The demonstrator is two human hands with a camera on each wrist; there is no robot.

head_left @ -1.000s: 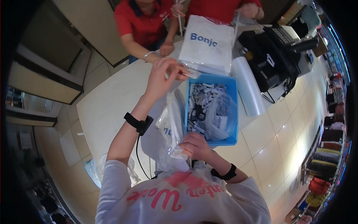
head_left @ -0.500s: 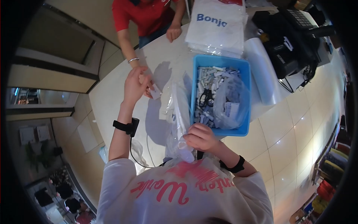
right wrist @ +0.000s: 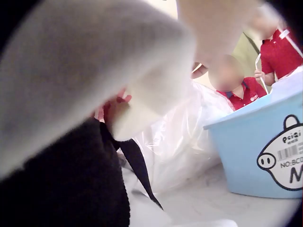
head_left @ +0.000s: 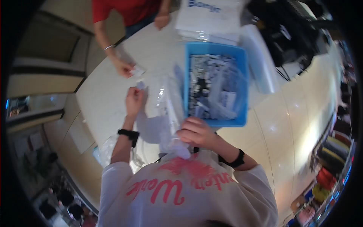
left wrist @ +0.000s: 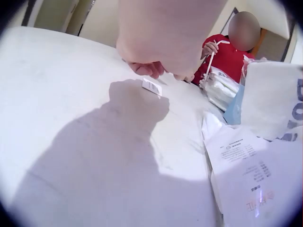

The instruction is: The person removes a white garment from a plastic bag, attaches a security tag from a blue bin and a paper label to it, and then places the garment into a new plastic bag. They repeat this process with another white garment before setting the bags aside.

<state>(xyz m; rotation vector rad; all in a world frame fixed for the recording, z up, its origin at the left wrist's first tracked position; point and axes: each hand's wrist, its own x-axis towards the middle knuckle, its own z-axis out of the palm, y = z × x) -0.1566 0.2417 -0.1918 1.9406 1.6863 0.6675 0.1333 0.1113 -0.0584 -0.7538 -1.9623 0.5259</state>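
Observation:
My left hand (head_left: 134, 101), over the left part of the table, pinches a small white card (head_left: 141, 85) at its fingertips. Just beyond it, another person's hand (head_left: 124, 69) holds a similar white slip (head_left: 138, 70). A white packaged item in clear plastic (head_left: 168, 113) lies along the table in front of my body. My right hand (head_left: 196, 132) grips its near end with curled fingers, beside the blue bin (head_left: 187, 87). Printed text shows on the package (left wrist: 246, 165) in the left wrist view.
Small pale pieces (head_left: 198, 66) and a clear bag fill much of the blue bin. Beyond it stands a stack of white packages (head_left: 208, 20); a plastic film roll (head_left: 259, 56) and black machine (head_left: 283, 34) are on the right. A person in red (head_left: 128, 13) is across the table.
My left hand has come back toward me and left, apart from the other person's hand, with a card in its fingers. The right hand keeps its grip on the package.

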